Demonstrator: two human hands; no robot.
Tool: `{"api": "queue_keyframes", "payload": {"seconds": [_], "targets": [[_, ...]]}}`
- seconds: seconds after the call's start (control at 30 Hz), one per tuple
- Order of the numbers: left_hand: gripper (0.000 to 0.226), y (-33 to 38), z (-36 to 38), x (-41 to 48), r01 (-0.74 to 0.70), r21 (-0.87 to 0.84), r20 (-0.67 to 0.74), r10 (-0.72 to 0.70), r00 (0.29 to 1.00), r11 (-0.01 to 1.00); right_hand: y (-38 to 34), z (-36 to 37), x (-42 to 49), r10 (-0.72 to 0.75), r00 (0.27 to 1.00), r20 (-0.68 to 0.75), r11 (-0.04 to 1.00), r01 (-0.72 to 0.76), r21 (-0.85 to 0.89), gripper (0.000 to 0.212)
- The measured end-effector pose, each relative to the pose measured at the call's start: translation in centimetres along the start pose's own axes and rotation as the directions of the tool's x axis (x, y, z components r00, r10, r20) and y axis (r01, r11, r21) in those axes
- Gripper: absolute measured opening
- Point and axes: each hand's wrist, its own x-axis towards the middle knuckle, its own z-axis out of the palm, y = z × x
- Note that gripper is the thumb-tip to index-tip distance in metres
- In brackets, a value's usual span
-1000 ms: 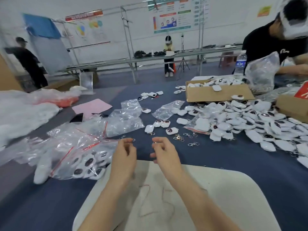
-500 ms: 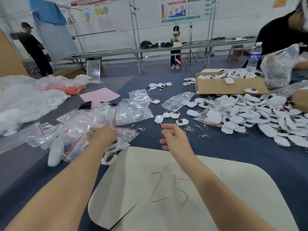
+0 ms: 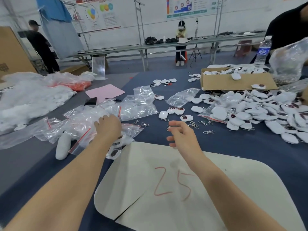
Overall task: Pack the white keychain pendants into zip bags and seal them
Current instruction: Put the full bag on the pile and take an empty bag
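A heap of white keychain pendants (image 3: pixel 250 114) covers the right of the blue table, and a few loose pendants (image 3: pixel 173 110) lie nearer the middle. Clear zip bags with red seal strips (image 3: pixel 80 125) are piled at the left. My left hand (image 3: pixel 108 127) lies on that pile with its fingers curled into the plastic of a bag. A filled bag of pendants (image 3: pixel 115 152) shows under that wrist. My right hand (image 3: pixel 181 135) hovers over the table, fingers loosely curled, thumb apart. A small metal clasp (image 3: pixel 168 128) sits at its fingertips; whether they touch it I cannot tell.
Loose metal clasps (image 3: pixel 193 125) lie scattered mid-table. A cardboard box (image 3: pixel 233 82) of pendants stands at the back right beside a water bottle (image 3: pixel 262 52). A white board marked "25" (image 3: pixel 216 189) lies in front of me. A person in black (image 3: pixel 283 27) handles a clear bag (image 3: pixel 288 62) at the right.
My left hand has moved left from in front of me onto the zip bag pile. My right hand has reached forward a little, and my view has lifted.
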Motion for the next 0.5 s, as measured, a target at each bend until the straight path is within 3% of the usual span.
{"api": "queue_keyframes", "payload": {"seconds": [0.13, 0.23, 0.37, 0.5], "targets": [[0.034, 0.3, -1.3, -0.3, -0.076, -0.235, -0.235, 0.019, 0.972, 0.969, -0.7, -0.6, -0.3, -0.001, 1.000, -0.013, 1.000, 0.002, 0.012, 0.021], [0.033, 2.4, -2.8, -1.5, -0.252, -0.398, -0.357, 0.105, 0.928, 0.882, -1.4, -1.2, -0.4, -0.025, 1.000, -0.017, 0.999, 0.026, 0.030, 0.020], [0.037, 8.0, -3.6, -6.7, -0.607, -0.430, -0.563, 0.327, 0.759, 0.668, -3.1, -3.1, 0.4, -0.046, 0.998, 0.032, 0.994, 0.042, 0.099, 0.011], [0.044, 13.4, -1.9, -13.6, -0.775, -0.510, -0.503, 0.601, 0.621, 0.373, -4.2, -7.1, 0.4, 0.047, 0.995, 0.093, 0.962, -0.070, 0.263, 0.036]]}}
